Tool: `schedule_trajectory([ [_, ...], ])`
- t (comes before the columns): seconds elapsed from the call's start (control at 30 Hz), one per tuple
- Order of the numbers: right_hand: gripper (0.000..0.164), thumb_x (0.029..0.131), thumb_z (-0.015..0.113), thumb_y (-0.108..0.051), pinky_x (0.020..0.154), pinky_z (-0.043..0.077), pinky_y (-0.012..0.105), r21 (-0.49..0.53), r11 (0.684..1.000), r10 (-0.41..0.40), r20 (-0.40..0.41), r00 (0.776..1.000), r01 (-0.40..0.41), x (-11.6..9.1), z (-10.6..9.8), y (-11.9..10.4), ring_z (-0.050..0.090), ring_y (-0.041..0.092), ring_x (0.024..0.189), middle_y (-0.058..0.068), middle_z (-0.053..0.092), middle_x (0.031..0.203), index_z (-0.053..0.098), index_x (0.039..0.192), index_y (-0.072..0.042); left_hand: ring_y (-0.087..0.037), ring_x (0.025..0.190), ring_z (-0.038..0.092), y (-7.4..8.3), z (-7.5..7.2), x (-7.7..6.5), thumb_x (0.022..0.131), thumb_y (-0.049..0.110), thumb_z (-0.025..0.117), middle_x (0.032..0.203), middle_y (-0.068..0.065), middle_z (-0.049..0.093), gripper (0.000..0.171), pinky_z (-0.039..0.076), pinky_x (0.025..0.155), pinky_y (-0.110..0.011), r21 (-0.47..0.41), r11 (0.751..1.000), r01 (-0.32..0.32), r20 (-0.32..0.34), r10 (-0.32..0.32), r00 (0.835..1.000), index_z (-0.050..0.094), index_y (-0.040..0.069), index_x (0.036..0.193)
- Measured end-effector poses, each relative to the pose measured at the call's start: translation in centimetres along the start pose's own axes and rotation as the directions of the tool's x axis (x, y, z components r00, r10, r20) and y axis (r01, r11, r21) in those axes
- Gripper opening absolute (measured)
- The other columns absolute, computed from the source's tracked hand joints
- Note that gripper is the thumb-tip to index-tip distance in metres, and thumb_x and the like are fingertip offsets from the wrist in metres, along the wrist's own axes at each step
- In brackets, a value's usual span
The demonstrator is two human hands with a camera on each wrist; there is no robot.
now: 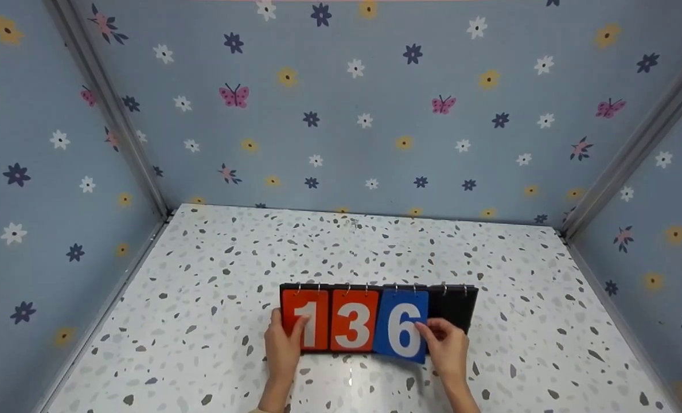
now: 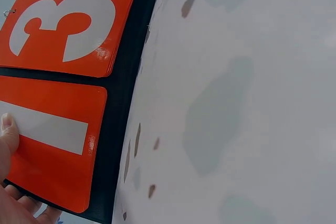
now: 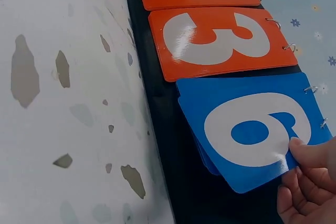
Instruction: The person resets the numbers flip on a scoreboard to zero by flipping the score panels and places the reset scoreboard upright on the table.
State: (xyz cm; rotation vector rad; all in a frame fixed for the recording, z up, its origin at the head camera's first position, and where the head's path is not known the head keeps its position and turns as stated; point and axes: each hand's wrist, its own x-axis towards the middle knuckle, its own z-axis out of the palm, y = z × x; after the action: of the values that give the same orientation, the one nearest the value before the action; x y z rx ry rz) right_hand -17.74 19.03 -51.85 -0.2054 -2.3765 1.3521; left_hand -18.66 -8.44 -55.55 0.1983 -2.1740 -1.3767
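A black flip scoreboard leans upright on the speckled table, with number cards hung from metal rings along its top. From left to right it shows a red card with a 1, a red card with a 3 and a blue card with a 6. My left hand grips the board's left end, thumb over the 1 and fingers behind. With thumb and fingers my right hand pinches the right edge of the blue card, which tilts out from the cards behind it.
The white speckled table extends around the scoreboard. Blue flowered panels stand at the back, on the left and on the right. Black backing shows at the scoreboard's right end, below two bare rings.
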Motion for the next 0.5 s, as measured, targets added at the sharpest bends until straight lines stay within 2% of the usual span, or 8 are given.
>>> schedule_trajectory([
  [0.13, 0.015, 0.073, 0.074, -0.008, 0.053, 0.045, 0.02, -0.04, 0.998, -0.041, -0.037, 0.998, 0.04, -0.3, -0.5, -0.4, 0.055, 0.012, 0.06, 0.004, 0.062, 0.073, 0.067, 0.085, -0.002, -0.014, 0.058, 0.045, 0.0, 0.0, 0.0, 0.076, 0.024, 0.071, 0.067, -0.002, 0.052, 0.035, 0.041, 0.054, -0.028, 0.005, 1.0, -0.009, -0.002, 0.009, 1.0, 0.047, 0.003, 0.091],
  [0.3, 0.037, 0.075, 0.071, -0.001, 0.054, 0.045, 0.021, 0.029, 0.994, -0.101, -0.019, 0.995, 0.102, -0.7, -1.1, -0.7, 0.054, 0.012, 0.06, 0.002, 0.061, 0.075, 0.059, 0.109, -0.006, -0.014, 0.061, 0.046, 0.0, 0.0, 0.0, 0.078, 0.024, 0.07, 0.069, -0.002, 0.052, 0.034, 0.041, 0.057, -0.028, -0.005, 1.0, -0.004, 0.008, 0.004, 1.0, 0.048, 0.003, 0.093],
  [0.37, 0.037, 0.076, 0.07, 0.0, 0.054, 0.045, 0.022, 0.066, 0.99, -0.122, 0.004, 0.992, 0.122, -0.8, -1.4, -0.8, 0.054, 0.012, 0.061, 0.002, 0.061, 0.077, 0.059, 0.111, -0.007, -0.014, 0.062, 0.047, 0.1, 0.0, 0.0, 0.078, 0.024, 0.07, 0.071, -0.003, 0.054, 0.034, 0.042, 0.058, -0.028, -0.013, 1.0, 0.002, 0.01, -0.001, 1.0, 0.048, 0.003, 0.094],
  [0.5, 0.022, 0.079, 0.065, 0.004, 0.057, 0.047, 0.022, 0.174, 0.978, -0.132, 0.077, 0.988, 0.117, -1.0, -2.4, -1.9, 0.057, 0.016, 0.065, 0.009, 0.063, 0.082, 0.063, 0.101, -0.001, -0.014, 0.061, 0.047, 0.0, 0.0, 0.0, 0.077, 0.023, 0.07, 0.07, -0.003, 0.054, 0.034, 0.042, 0.057, -0.028, -0.006, 1.0, 0.001, 0.005, -0.001, 1.0, 0.048, 0.003, 0.093],
])
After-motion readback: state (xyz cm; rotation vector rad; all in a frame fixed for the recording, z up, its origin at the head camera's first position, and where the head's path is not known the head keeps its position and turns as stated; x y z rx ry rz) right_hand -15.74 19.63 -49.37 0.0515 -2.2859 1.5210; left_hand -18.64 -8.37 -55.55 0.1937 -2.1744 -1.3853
